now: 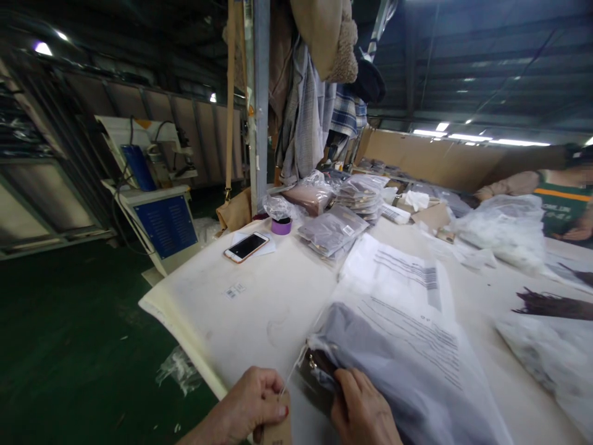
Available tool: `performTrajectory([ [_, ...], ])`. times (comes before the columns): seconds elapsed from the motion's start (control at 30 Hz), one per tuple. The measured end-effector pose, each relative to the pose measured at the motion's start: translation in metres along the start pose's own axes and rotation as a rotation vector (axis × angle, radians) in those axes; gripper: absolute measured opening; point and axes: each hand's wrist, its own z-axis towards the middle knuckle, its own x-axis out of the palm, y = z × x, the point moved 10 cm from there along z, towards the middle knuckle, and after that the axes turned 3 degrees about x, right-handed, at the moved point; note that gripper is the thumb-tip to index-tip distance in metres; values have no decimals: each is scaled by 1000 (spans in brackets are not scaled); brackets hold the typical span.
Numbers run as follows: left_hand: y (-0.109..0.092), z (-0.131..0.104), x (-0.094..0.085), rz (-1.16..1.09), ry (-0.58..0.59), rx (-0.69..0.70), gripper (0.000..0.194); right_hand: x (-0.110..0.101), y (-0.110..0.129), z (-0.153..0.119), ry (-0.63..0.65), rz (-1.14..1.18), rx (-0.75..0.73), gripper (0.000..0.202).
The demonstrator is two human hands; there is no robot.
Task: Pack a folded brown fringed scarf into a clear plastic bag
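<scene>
Dim warehouse space with a dark green floor [69,346] falls away at 9 o'clock, and the white table [259,309] cuts across it on a diagonal, its near-left edge running from about 10 o'clock down to the hands at 6. That edge is bare, and the stretch of tabletop just inside it holds only small stickers [235,289]. A crumpled scrap of plastic [178,369] lies on the floor just beyond the edge.

At 6 o'clock the left hand [252,405] is closed, pinching a thin string with a brown cardboard tag [278,426] right at the table's edge. The right hand [364,411] sits just beside it, fingers curled onto the mouth of a clear plastic bag [417,346] holding a grey garment [370,352]; how firmly it grips I cannot tell. The bag stretches from the hands toward 1 o'clock, printed text showing on its upper face.

A phone [246,246] lies face up at 11 o'clock, well apart from the hands, with a purple tape roll [281,225] just behind it. Stacked packed bags [333,228] crowd 12 o'clock, under hanging clothes [315,111] on a metal post [260,105]. At 3 o'clock another person's sleeve [563,204] rests beside heaped plastic [504,228].
</scene>
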Motion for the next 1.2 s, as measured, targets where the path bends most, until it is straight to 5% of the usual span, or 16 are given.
performTrajectory([
  [0.17, -1, 16, 30, -211, -85, 62, 25, 2, -17, 3, 129, 121, 82, 25],
  [0.37, -4, 45, 66, -430, -103, 139, 31, 0, -22, 4, 127, 164, 139, 23],
  [0.63, -18, 55, 60, -270, -73, 151, 22, -6, -29, 9, 177, 153, 125, 19],
  [1.03, -26, 68, 61, -463, -276, 254, 31, -10, -11, 7, 114, 108, 39, 26],
  [1.2, -25, 65, 69, -620, -224, 284, 32, -10, -2, 4, 51, 66, 25, 26],
])
